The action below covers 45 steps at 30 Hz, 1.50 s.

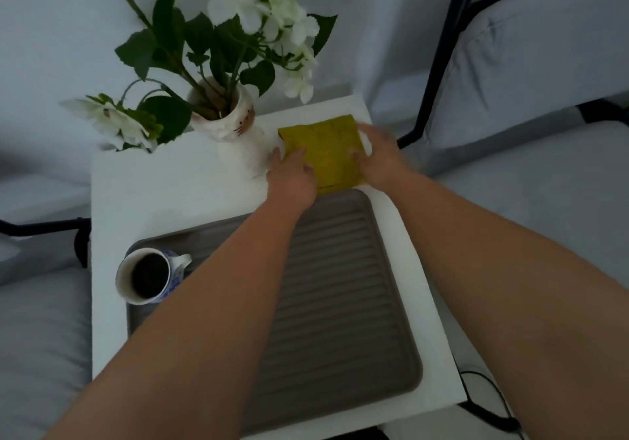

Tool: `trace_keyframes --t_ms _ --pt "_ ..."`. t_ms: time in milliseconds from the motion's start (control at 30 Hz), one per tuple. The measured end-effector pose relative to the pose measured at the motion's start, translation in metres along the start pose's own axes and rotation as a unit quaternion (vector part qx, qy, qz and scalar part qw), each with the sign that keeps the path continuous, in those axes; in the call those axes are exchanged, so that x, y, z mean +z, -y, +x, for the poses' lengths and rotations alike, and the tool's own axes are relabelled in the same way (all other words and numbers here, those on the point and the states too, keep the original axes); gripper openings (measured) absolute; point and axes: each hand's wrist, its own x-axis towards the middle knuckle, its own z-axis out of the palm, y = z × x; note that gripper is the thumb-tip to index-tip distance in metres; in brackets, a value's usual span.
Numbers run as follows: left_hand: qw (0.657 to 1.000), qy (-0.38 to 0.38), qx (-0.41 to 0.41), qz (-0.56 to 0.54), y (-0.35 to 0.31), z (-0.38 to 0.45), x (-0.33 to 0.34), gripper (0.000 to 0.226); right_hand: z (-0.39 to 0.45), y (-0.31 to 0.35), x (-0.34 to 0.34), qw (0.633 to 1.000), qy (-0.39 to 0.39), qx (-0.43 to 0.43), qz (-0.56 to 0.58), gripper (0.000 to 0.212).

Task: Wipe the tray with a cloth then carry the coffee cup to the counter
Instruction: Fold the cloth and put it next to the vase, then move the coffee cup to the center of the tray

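Ribbed tray (340,286) floor bare except coffee cup (148,276) in near-left corner. Vase (235,123) with spreading flowers (269,14) crowds table (153,181) far-left. Cloth (326,150) lies just beyond tray.

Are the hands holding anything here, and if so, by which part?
Both hands are on the folded yellow cloth: the left hand on its left edge, the right hand on its right edge. Whether it is gripped and lifted off the white table cannot be told.
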Motion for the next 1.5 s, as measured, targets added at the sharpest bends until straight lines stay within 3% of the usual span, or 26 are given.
trace_keyframes --t_ms 67,167,233,300,433,567,667,767,833,900,1033,1167,1300,1500 --pt "0.996 0.027 -0.009 0.090 0.010 -0.013 0.007 0.048 -0.012 -0.006 0.003 0.986 0.071 0.055 -0.138 0.044" --pt "0.982 0.054 0.014 0.178 0.020 -0.030 0.013 0.056 -0.032 0.001 0.006 0.978 0.059 0.057 -0.194 0.045" --pt "0.984 0.063 0.006 0.164 0.027 -0.036 0.013 0.060 -0.047 0.008 0.013 0.984 0.005 0.030 -0.176 0.046" --pt "0.992 0.019 0.034 0.120 0.036 -0.047 0.009 0.060 -0.067 0.013 0.024 0.991 -0.051 -0.005 -0.127 0.046" --pt "0.994 -0.066 0.089 0.015 0.054 -0.103 -0.012 0.052 -0.109 0.021 0.060 0.997 -0.021 -0.014 -0.066 0.046" --pt "0.989 -0.084 0.005 -0.121 0.094 -0.175 -0.023 0.051 -0.137 0.047 0.099 0.999 0.043 0.009 0.013 0.044" --pt "0.965 -0.071 -0.099 -0.231 0.129 -0.223 -0.023 0.049 -0.145 0.073 0.127 0.991 0.098 0.024 0.092 0.042" --pt "0.923 -0.145 -0.207 -0.289 0.159 -0.243 -0.034 0.045 -0.145 0.097 0.151 0.978 0.153 0.046 0.133 0.040" --pt "0.908 -0.202 -0.248 -0.270 0.179 -0.239 -0.046 0.047 -0.144 0.110 0.167 0.972 0.184 0.045 0.139 0.039" --pt "0.903 -0.233 -0.239 -0.270 0.195 -0.228 -0.059 0.055 -0.143 0.120 0.183 0.969 0.202 0.035 0.135 0.039" --pt "0.912 -0.226 -0.205 -0.274 0.214 -0.197 -0.077 0.074 -0.142 0.135 0.210 0.964 0.215 0.024 0.154 0.037" --pt "0.939 -0.220 -0.150 -0.216 0.226 -0.179 -0.085 0.066 -0.137 0.139 0.226 0.972 0.186 0.023 0.141 0.027" --pt "0.936 -0.215 -0.137 -0.244 0.232 -0.179 -0.084 0.070 -0.136 0.134 0.232 0.981 0.151 0.015 0.122 0.010" --pt "0.945 -0.190 -0.103 -0.245 0.219 -0.195 -0.077 0.073 -0.154 0.116 0.213 0.978 0.123 0.036 0.165 0.012"
